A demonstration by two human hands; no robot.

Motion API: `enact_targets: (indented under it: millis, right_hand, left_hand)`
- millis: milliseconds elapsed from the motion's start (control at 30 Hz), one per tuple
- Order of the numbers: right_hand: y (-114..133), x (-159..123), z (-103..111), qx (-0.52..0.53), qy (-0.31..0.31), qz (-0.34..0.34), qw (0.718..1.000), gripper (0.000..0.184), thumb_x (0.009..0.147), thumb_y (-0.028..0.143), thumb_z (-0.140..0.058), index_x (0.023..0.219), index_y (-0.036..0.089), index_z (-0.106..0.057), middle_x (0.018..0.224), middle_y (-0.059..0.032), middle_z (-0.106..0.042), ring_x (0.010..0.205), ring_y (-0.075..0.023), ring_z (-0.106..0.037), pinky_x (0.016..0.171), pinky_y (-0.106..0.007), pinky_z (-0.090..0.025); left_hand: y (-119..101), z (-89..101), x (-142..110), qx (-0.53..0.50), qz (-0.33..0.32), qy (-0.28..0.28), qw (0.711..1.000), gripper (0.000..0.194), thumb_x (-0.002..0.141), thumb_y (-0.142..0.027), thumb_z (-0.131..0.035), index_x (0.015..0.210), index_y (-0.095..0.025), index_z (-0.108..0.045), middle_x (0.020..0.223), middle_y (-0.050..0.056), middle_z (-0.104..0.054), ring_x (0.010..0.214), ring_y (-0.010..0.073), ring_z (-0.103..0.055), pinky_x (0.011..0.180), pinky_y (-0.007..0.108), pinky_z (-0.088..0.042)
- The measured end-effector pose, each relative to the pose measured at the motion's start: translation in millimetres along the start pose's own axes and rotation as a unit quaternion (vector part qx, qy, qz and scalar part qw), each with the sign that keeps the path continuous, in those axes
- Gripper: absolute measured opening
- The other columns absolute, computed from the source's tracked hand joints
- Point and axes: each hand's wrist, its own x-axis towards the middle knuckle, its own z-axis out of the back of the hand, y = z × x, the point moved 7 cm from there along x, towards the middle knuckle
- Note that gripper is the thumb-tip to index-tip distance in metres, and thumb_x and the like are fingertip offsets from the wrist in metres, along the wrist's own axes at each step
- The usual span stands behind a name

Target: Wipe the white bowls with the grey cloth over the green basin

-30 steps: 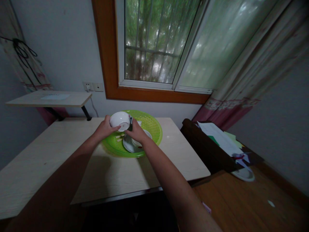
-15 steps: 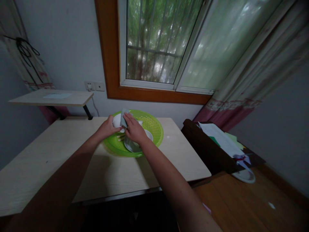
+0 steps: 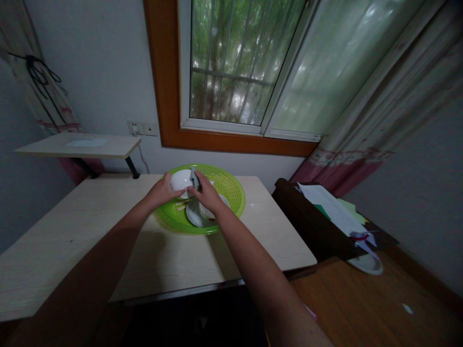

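My left hand (image 3: 162, 190) grips a small white bowl (image 3: 180, 180) held above a green plastic basket (image 3: 231, 188) on the table. My right hand (image 3: 207, 193) is closed on a grey cloth (image 3: 194, 177) pressed against the bowl's right side. Under my hands, inside the basket, lie white dishes (image 3: 198, 215) and some wooden chopsticks (image 3: 180, 205).
The light wooden table (image 3: 72, 231) runs left; a small shelf (image 3: 79, 145) stands behind it by a wall socket (image 3: 141, 128). To the right a dark cabinet (image 3: 318, 226) carries papers (image 3: 329, 202). A white plate (image 3: 367, 263) lies on the wooden floor.
The cloth in my right hand went over the bowl's face half a second ago and has slid back to its right side. The bowl stays held above the basket.
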Motion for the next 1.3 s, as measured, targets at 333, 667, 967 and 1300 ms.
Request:
enact_targets:
  millis: [333, 667, 967, 1300]
  right_hand:
    - [-12, -2, 6, 0.031, -0.002, -0.104, 0.994, 0.049, 0.103, 0.056, -0.043, 0.131, 0.018, -0.061, 0.133, -0.0129, -0.067, 0.123, -0.0245, -0.061, 0.110, -0.040, -0.044]
    - [8, -1, 11, -0.001, -0.033, -0.013, 0.999, 0.055, 0.103, 0.049, -0.046, 0.147, 0.017, -0.052, 0.153, -0.0138, -0.053, 0.143, -0.0236, -0.047, 0.123, -0.042, -0.032]
    - [41, -3, 0, -0.070, 0.020, 0.104, 0.992, 0.045, 0.100, 0.034, -0.054, 0.144, 0.028, -0.057, 0.158, -0.0040, -0.048, 0.152, -0.0208, -0.035, 0.128, -0.046, -0.027]
    - [22, 1, 11, -0.029, -0.044, 0.044, 0.998, 0.045, 0.102, 0.041, -0.052, 0.144, 0.024, -0.058, 0.152, -0.0080, -0.054, 0.143, -0.0205, -0.047, 0.124, -0.041, -0.033]
  left_hand:
    - [7, 1.5, 1, -0.012, 0.001, -0.013, 1.000, 0.069, 0.068, -0.068, -0.069, 0.113, -0.022, -0.044, 0.113, 0.014, -0.068, 0.102, 0.0324, -0.068, 0.078, 0.037, -0.051]
    - [1, 2.5, -2, -0.011, -0.010, -0.003, 1.000, 0.070, 0.068, -0.066, -0.070, 0.115, -0.020, -0.045, 0.112, 0.013, -0.068, 0.100, 0.0309, -0.068, 0.076, 0.035, -0.052]
    - [-2, -1.6, -2, -0.001, -0.041, 0.003, 0.999, 0.071, 0.065, -0.060, -0.072, 0.118, -0.020, -0.049, 0.106, 0.011, -0.069, 0.096, 0.0316, -0.069, 0.075, 0.037, -0.052]
    - [2, 0.6, -4, -0.008, -0.016, -0.003, 1.000, 0.072, 0.068, -0.065, -0.070, 0.119, -0.020, -0.046, 0.114, 0.013, -0.067, 0.102, 0.0331, -0.068, 0.078, 0.038, -0.053]
